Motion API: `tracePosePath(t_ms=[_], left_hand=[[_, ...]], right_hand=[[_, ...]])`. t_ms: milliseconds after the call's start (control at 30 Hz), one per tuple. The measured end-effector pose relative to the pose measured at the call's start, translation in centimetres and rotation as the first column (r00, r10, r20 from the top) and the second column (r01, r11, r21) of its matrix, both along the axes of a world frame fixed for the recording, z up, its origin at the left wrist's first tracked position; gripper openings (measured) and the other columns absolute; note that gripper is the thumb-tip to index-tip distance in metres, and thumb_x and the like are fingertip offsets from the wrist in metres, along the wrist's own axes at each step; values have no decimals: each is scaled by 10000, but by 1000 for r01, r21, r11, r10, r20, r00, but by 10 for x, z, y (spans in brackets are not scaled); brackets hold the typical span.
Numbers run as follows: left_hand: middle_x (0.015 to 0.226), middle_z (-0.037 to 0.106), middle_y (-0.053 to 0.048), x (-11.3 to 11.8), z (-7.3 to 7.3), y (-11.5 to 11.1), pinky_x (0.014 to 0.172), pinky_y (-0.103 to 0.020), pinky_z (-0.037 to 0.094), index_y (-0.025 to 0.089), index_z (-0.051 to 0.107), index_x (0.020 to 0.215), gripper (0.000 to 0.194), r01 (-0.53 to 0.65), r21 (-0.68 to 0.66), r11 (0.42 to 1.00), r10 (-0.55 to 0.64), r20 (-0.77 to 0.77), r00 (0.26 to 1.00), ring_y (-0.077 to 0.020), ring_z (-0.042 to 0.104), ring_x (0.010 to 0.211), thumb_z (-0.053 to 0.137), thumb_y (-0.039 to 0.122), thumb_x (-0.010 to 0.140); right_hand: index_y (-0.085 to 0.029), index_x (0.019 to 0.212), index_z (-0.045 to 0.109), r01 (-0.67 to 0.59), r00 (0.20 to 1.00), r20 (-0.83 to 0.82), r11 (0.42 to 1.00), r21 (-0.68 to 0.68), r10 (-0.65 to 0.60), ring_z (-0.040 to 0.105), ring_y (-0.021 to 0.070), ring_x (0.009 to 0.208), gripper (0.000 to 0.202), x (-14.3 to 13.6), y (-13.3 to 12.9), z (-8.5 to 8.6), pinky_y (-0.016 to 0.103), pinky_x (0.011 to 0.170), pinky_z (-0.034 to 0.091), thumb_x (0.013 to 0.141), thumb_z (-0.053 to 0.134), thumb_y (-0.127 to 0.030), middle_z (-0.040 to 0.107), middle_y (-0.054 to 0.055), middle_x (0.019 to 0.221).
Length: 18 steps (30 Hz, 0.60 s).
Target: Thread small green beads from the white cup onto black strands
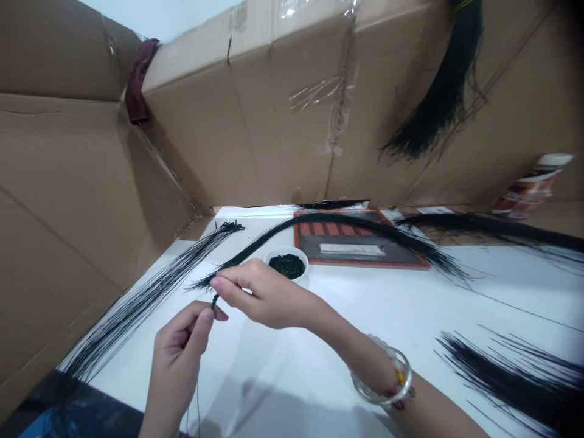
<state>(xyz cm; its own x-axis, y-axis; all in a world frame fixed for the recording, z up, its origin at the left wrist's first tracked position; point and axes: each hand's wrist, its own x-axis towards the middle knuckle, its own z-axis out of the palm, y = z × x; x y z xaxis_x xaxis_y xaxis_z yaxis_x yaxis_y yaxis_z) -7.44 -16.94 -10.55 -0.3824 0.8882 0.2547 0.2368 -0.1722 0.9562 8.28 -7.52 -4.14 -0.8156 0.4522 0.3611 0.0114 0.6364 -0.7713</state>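
Between my two hands runs a short, dark green knobbly strand [214,302] that looks like beads or twisted pieces on thread. My left hand [180,353] pinches its lower end between thumb and forefinger, with thin dark threads [198,401] hanging below. Its upper end is in the closed fingertips of my right hand [267,296], which hide part of it. Just behind my right hand stands a white bowl [306,272] full of tiny dark green pieces [286,265]. A curved bundle of dark green threads [296,220] passes behind both hands.
A bundle of tipped strands [159,292] lies at left. Loose black-green bundles [506,371] lie at right, and another bundle [440,91] hangs from the cardboard wall [255,134]. Behind the bowl are an orange-edged board [356,258] and, far right, a white-capped bottle [531,187].
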Motion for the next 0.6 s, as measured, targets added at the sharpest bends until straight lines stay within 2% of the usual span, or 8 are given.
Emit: tracePosePath(t_ms=[167, 267, 333, 433, 533, 600], left_hand=[[550, 301, 52, -4, -2, 1, 521, -276, 166, 167, 648, 781, 359, -2, 6, 1000, 2, 46, 999, -110, 231, 531, 609, 502, 902], [557, 318, 48, -5, 0, 1, 518, -274, 170, 175, 649, 779, 337, -32, 9, 999, 32, 11, 999, -114, 230, 531, 599, 484, 904], [561, 313, 45, -6, 0, 1, 520, -273, 177, 177, 652, 753, 339, -38, 6, 999, 38, -25, 999, -118, 235, 537, 608, 484, 892], [563, 302, 46, -9, 0, 2, 524, -268, 165, 174, 651, 711, 371, -8, -6, 1000, 8, -61, 998, -115, 222, 544, 621, 506, 874], [550, 283, 50, -15, -2, 3, 519, -264, 159, 172, 650, 692, 413, 53, -51, 997, -57, -95, 994, -111, 202, 536, 603, 536, 881], [546, 269, 51, -21, -4, 6, 511, -259, 166, 171, 647, 684, 440, 102, -103, 989, -114, -117, 987, -109, 200, 531, 594, 560, 883]], right_hand=[[-197, 637, 420, -63, 994, -97, 972, -227, 41, 342, 102, 576, 447, -4, 5, -11, 270, 574, 304, 1012, 449, -439, 397, -56, 608], [-187, 701, 503, -40, 997, -77, 964, -262, 20, 425, 116, 642, 444, -4, 9, -15, 274, 631, 353, 1015, 427, -492, 490, -32, 683], [-194, 846, 585, 6, 1000, -11, 977, -214, -8, 488, 136, 705, 332, -3, 11, -16, 277, 663, 384, 953, 560, -508, 543, -25, 742], [-211, 1023, 610, 13, 1000, -1, 999, -43, -13, 557, 160, 826, 250, -3, 13, -14, 286, 752, 442, 863, 724, -366, 633, 2, 900], [-197, 909, 641, -13, 1000, -2, 983, 181, 14, 579, 177, 930, 8, -7, 12, -14, 305, 841, 454, 910, 647, -191, 658, 36, 961], [-187, 826, 644, 3, 1000, 25, 959, 283, -10, 582, 190, 938, 99, -11, 9, -14, 318, 851, 453, 917, 627, -150, 659, 42, 912]])
